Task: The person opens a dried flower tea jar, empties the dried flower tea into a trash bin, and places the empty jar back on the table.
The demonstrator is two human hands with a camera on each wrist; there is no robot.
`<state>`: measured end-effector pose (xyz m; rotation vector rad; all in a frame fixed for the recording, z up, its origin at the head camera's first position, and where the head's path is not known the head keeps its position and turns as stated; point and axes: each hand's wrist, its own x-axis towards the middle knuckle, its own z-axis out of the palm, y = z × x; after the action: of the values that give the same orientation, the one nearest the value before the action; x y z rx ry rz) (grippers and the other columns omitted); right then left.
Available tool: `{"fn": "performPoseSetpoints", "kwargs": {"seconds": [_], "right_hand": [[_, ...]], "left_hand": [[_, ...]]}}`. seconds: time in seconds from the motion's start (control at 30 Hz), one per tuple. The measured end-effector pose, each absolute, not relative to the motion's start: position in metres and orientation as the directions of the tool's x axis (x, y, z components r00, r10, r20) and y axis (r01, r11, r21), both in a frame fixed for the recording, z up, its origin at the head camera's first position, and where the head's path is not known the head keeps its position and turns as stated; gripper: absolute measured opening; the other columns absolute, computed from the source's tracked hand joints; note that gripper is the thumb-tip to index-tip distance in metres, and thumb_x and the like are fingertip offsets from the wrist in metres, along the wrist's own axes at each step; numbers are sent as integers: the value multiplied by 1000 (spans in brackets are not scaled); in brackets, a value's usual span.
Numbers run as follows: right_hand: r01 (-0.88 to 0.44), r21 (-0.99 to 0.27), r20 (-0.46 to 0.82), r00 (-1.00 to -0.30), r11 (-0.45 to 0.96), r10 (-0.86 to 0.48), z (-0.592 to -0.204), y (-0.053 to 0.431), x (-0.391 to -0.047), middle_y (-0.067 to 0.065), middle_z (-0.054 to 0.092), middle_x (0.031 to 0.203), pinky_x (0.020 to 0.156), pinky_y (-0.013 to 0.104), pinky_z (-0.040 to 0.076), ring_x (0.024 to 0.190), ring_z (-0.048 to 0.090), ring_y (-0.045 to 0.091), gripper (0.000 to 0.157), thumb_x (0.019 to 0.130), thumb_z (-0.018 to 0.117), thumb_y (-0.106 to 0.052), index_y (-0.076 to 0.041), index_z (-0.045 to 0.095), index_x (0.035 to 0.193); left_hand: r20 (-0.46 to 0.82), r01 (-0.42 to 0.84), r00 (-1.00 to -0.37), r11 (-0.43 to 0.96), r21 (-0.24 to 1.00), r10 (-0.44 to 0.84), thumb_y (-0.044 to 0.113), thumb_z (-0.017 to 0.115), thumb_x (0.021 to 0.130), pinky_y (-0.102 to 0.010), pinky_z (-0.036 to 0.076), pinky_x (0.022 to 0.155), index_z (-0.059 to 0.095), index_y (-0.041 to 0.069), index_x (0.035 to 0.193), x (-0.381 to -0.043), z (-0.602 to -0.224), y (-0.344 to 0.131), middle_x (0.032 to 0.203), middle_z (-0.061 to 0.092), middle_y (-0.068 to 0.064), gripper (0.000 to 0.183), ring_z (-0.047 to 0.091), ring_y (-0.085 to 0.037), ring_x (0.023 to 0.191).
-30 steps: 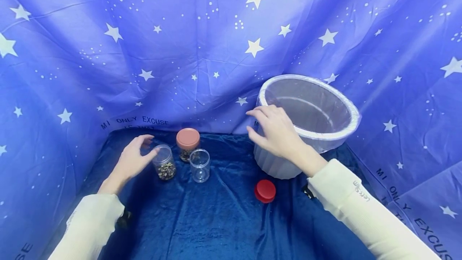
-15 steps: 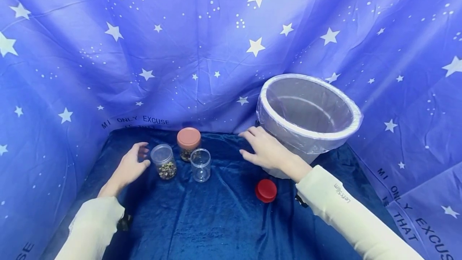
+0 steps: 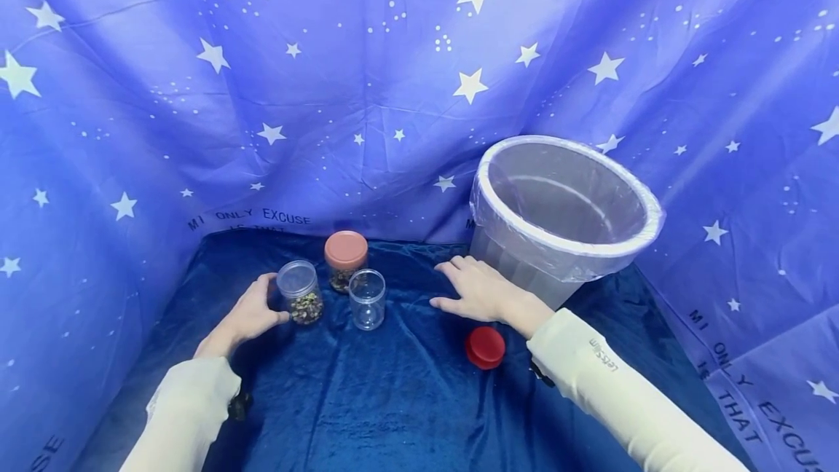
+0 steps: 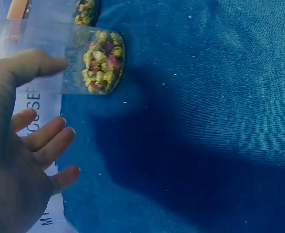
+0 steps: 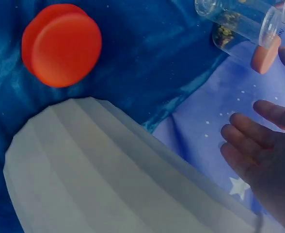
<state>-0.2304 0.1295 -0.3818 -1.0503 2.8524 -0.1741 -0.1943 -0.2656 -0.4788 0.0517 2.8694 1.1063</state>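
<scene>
Since half a second ago, the left hand [image 3: 249,313] has come up to the left jar [image 3: 299,291], and the right hand [image 3: 481,291] has dropped lower beside the bin [image 3: 590,246].

Head view: three clear, smooth, cylindrical jars stand left of centre. The left jar, part-filled with small dried buds [image 3: 306,309], is upright, its long axis vertical, mouth end up. The pink-lidded jar [image 3: 346,257] is behind it to the right; the plain jar [image 3: 368,304] is at its right. One round bin, ribbed, with crinkled clear film [image 3: 511,240] over its rim, occupies right of centre. Lower, one smooth red lid-like piece [image 3: 486,347] of two offset round layers lies on crushed blue velvet [image 3: 387,406].

Left wrist view: the left jar runs sideways across the upper left, base pointing right, buds yellow and pink. The left hand is spread, thumb overlapping the jar; whether they touch cannot be told.

Right wrist view: the right hand is spread at the right edge, fingers slightly bent, the bin's broad ribs at lower left.
</scene>
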Motion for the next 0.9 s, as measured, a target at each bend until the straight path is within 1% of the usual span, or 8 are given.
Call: {"fn": "performPoseSetpoints", "kwargs": {"seconds": [0.1,0.2,0.33,0.43,0.5,0.6,0.77,0.9], "right_hand": [[-613,-168,-84,-771,772,-631,-389,132,-229,18,61,126,97,50,47,113,58,36,63,94,56,-51,-3,54,135],[-540,-276,-139,-796,795,-589,-397,133,-229,19,58,131,103,51,44,120,56,37,65,95,54,-52,-3,52,137],[-428,-429,-198,-814,795,-545,-407,135,-229,18,56,136,110,50,40,129,52,34,66,96,54,-51,-2,49,140],[-386,-480,-211,-821,788,-531,-413,135,-229,16,58,133,109,48,41,126,55,31,65,97,53,-50,-2,49,140],[-374,-494,-212,-823,785,-526,-418,135,-228,15,60,130,107,48,43,122,57,30,64,97,53,-49,-2,50,139],[-366,-502,-218,-823,783,-524,-423,135,-226,15,59,129,107,48,43,122,57,31,64,97,53,-50,-2,49,139],[-366,-509,-204,-828,779,-522,-427,134,-224,17,58,132,108,49,42,124,55,32,66,97,54,-50,-1,48,140],[-368,-515,-184,-835,774,-519,-427,133,-224,18,57,135,108,50,41,126,54,32,69,96,55,-50,-2,43,144]], "left_hand": [[-97,-29,-994,707,707,55,22,79,78,-62,36,107,22,-13,144,-195,-482,-260,137,43,-39,95,44,-52,128],[-126,-60,-991,670,740,50,28,81,78,-62,33,110,16,-12,147,-196,-486,-256,141,39,-38,103,41,-51,132],[-114,-66,-993,644,762,33,27,82,77,-62,31,111,16,-12,147,-195,-490,-253,142,36,-37,104,38,-51,134],[-110,-68,-994,637,768,27,29,82,77,-62,30,112,16,-11,148,-195,-493,-249,144,35,-36,104,37,-50,135],[-110,-71,-994,633,771,22,31,82,77,-61,30,113,17,-9,148,-195,-495,-246,144,37,-34,103,37,-48,136],[-102,-72,-995,627,776,12,31,82,78,-60,33,112,20,-8,146,-195,-499,-241,141,41,-33,100,42,-47,133],[-56,-64,-998,648,759,-33,27,79,81,-58,38,107,29,-9,140,-195,-504,-234,133,50,-34,85,49,-47,126],[-19,-54,-998,677,734,-59,28,79,81,-58,41,103,37,-9,133,-196,-503,-231,127,55,-33,76,53,-46,120]]}}
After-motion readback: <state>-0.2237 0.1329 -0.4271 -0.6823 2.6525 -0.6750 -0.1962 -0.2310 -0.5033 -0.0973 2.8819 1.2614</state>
